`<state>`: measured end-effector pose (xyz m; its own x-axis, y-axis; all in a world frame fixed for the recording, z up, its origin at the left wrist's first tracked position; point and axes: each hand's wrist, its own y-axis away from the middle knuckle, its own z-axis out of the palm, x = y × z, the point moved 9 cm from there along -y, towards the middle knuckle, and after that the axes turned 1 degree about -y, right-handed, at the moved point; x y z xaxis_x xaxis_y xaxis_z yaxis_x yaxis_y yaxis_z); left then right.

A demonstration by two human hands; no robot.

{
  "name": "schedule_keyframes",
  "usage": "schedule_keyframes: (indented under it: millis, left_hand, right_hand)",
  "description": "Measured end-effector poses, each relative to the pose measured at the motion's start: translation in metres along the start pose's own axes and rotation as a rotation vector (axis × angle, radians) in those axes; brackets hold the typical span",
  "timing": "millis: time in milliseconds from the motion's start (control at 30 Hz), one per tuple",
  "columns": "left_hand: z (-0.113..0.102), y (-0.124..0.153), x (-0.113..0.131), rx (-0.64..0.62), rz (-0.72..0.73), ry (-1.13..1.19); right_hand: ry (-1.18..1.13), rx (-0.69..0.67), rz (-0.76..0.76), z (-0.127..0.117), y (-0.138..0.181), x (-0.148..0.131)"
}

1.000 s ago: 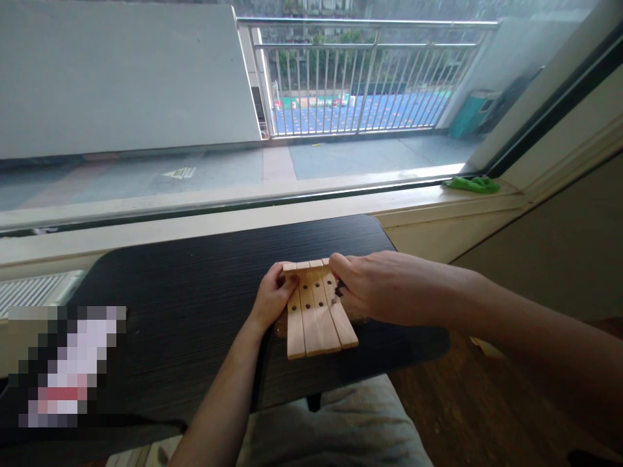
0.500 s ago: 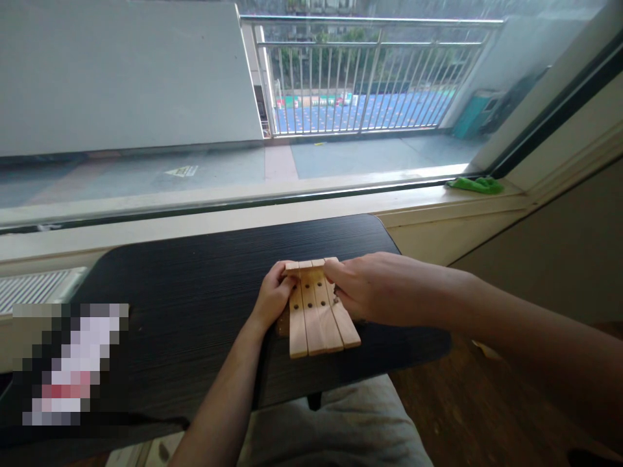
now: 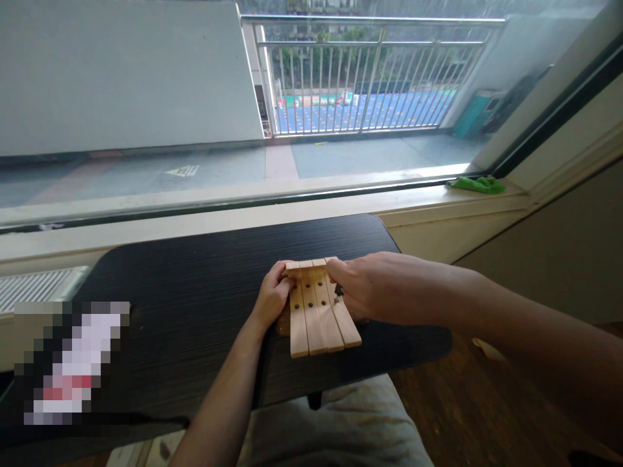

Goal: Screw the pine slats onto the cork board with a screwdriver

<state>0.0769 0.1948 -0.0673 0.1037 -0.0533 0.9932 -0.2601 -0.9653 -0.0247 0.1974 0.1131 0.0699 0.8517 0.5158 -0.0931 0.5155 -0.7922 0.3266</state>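
Note:
A small panel of pale wooden slats [image 3: 318, 318] with dark holes in them lies on the black table [image 3: 195, 311], near its front right part. My left hand [image 3: 272, 298] grips the panel's left edge, fingers curled against the far left slat. My right hand [image 3: 377, 285] rests on the panel's right side with the fingers closed over the rightmost slat. A small dark thing shows under those fingers, too small to name.
A window sill runs behind the table, with a green cloth [image 3: 477, 185] on its right end. A blurred-out patch [image 3: 73, 360] covers the table's left front. A radiator grille [image 3: 39, 288] sits at far left. Wooden floor lies to the right.
Hardly anything has moved. My right hand has shifted slightly on the right slat, and the view has drifted a little.

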Motion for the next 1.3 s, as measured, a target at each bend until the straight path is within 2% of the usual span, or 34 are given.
schedule_keyframes:
  millis: [433,833,1000,1133,1300]
  left_hand:
    - [0.001,-0.001,-0.007,-0.022,0.014,-0.045]
    - [-0.002,0.002,0.002,0.018,0.118,-0.207]
    - [-0.008,0.005,0.013,0.097,0.223,-0.285]
    - [-0.008,0.004,0.005,0.085,0.17,-0.232]
    - [-0.011,0.003,-0.007,0.111,0.104,-0.089]
  right_hand:
    - [0.012,0.014,-0.009,0.0,-0.001,-0.001]
    - [-0.014,0.005,0.024,0.0,0.0,0.002]
    - [0.003,0.009,0.028,-0.002,0.001,0.001]
    - [0.067,-0.004,0.002,-0.001,0.0,-0.001]
    - [0.065,0.014,0.056,-0.002,-0.002,0.004]
